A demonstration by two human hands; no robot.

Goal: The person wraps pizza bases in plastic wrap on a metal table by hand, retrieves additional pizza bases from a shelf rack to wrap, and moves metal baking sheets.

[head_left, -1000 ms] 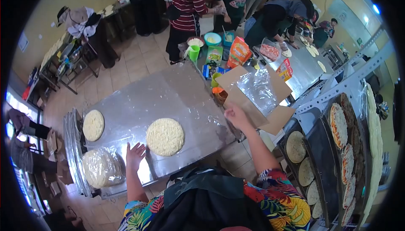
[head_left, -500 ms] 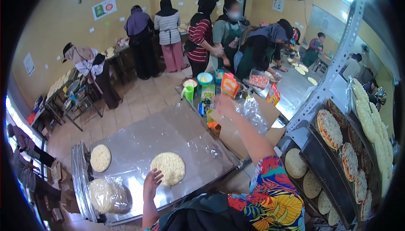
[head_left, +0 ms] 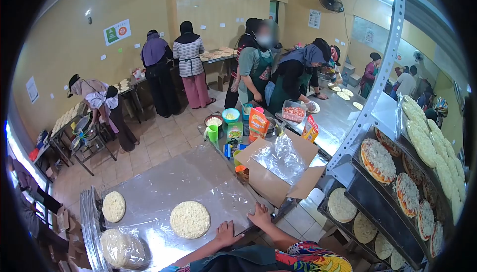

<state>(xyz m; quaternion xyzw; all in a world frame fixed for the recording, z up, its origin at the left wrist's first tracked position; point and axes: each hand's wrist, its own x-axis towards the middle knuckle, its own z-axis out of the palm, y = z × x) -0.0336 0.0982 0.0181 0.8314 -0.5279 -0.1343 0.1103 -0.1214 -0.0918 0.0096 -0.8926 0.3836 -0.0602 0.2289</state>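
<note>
- A cheese-topped pizza round lies flat on the metal surface, at 10 o'clock from the left grip, just beside but apart.
- Left grip, bare and pinching nothing, rests at the surface's near edge, fingers slightly spread.
- Right grip, at 2 o'clock from the left, lies palm down near the edge, fingers fanned, equally free of any load.
- At 9 o'clock from the round sits a second pizza round; at 8, a plastic-wrapped bundle; at 2, an open cardboard box.
- The nearest round looks light, soft and bendable, its crumbly topping likely to shed; best supported from beneath, at 9 and 3 o'clock on its rim.
</note>
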